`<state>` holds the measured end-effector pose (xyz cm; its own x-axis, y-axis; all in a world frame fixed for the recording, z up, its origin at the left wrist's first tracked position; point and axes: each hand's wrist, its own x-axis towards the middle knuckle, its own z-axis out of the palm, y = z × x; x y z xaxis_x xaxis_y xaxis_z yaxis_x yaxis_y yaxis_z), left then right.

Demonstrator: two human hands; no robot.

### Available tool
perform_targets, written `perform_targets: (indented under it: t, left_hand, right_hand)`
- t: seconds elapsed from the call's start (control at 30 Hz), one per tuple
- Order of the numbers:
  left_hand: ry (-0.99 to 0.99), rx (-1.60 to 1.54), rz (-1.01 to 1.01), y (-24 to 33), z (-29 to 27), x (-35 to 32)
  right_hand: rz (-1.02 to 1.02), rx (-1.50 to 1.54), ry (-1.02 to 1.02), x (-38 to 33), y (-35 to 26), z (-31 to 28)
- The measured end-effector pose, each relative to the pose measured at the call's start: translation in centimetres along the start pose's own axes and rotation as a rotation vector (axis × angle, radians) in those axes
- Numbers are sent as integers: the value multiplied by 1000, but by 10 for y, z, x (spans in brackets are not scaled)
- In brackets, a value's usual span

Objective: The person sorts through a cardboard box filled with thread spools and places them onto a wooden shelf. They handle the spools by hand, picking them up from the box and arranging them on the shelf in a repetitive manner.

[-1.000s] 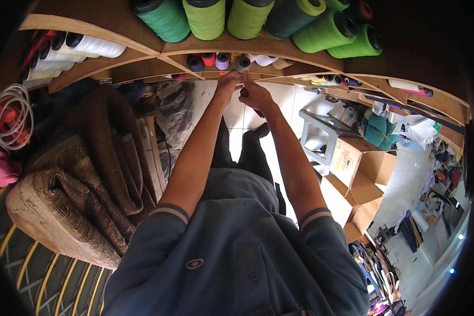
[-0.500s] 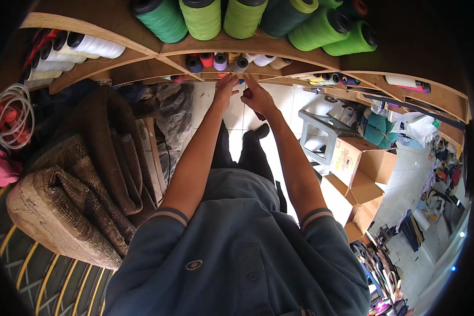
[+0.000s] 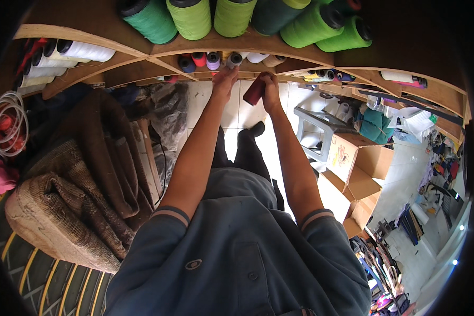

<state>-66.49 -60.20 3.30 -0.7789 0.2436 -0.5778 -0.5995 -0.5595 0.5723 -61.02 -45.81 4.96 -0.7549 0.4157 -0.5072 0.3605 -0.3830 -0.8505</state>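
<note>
Whether the left hand (image 3: 224, 84) grips is unclear; the right (image 3: 271, 94) clasps a maroon spool (image 3: 254, 93).

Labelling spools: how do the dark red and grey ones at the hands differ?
The dark red spool is darker than the grey spool. The right hand holds the dark red spool; the grey spool is by the left hand, grip unclear. The dark red spool shows its side, the grey spool its end. Both look like thread spools.
</note>
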Motion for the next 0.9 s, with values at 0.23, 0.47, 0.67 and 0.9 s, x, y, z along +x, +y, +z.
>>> perform_targets:
  t: [0.23, 0.47, 0.67, 0.9]
  left_hand:
    - [83, 256, -66, 5, 5, -7]
    - [161, 343, -77, -13, -15, 0]
    - [173, 419, -103, -15, -15, -20]
    - [156, 465, -138, -22, -28, -37]
  right_hand:
    - [-583, -469, 124, -17, -32, 29]
    - [-712, -599, 83, -11, -30, 37]
    - [-908, -868, 60, -8, -29, 47]
    - [-778, -846, 74, -4, -18, 49]
